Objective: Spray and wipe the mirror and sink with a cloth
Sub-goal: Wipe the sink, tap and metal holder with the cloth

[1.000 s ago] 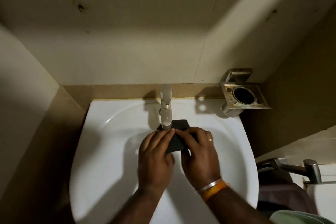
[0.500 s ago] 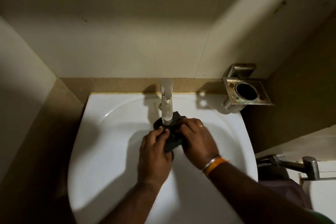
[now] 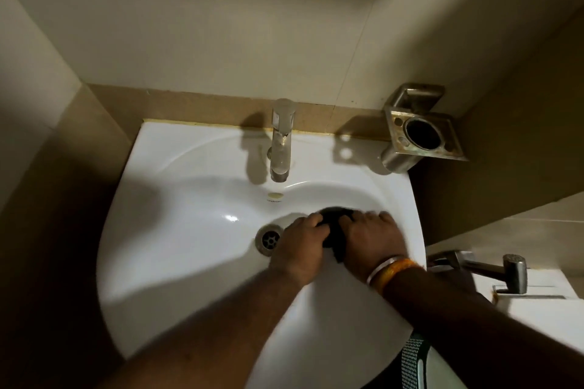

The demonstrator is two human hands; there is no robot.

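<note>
head view: left hand (image 3: 301, 240) and right hand (image 3: 369, 238) both gripped a dark bunched cloth (image 3: 335, 230) inside the white ceramic sink (image 3: 177, 230), right of the round metal drain (image 3: 269, 239).

Metal fittings on the bathroom wall.
A square, rusty steel tumbler holder (image 3: 423, 136) with a round hole is fixed at the upper right; a grey metal spray handle (image 3: 493, 268) lies on a white ledge (image 3: 537, 286) below.
</note>
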